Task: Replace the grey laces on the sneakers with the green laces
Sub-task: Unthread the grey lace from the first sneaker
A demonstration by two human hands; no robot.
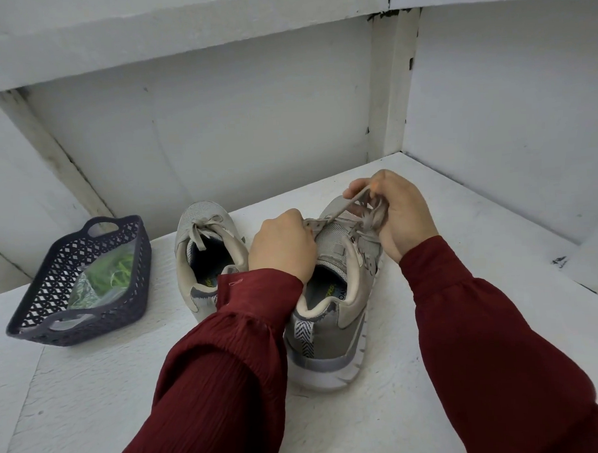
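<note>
- Maroon sleeves (228,366) fill the near edge, both forearms reaching away over the white table (92,389).
- Right sneaker (329,331) stands upright with its heel towards the camera and its toe far. Both hands are on its lacing.
- Left hand (281,242): fingers curled, gripping the eyelet strip on the left side of the right sneaker's throat and bracing the shoe.
- Right hand (398,208): thumb and forefinger pinch a taut strand of the grey lace (344,207), which runs from the eyelet strip up to the fingertips. More loose lace is bunched under the palm.
- Left sneaker (202,230) sits just beside the right one, on its left. Its tied lace (205,223) is in a bow, untouched.
- Dark basket (31,327) sits well apart, at the left of the table. Inside it lies a clear bag (88,290) holding the green laces (118,268). I cannot tell whether the bag is sealed.
- Step in hand, as I judge it: unthreading the grey lace from the right sneaker, early in the task. No green lace is out of the basket yet.
- Next move likely calls for drawing the strand clear of its eyelet, then working down row by row while the left hand steadies the shoe. How many eyelets are left threaded is hidden behind the hands.
</note>
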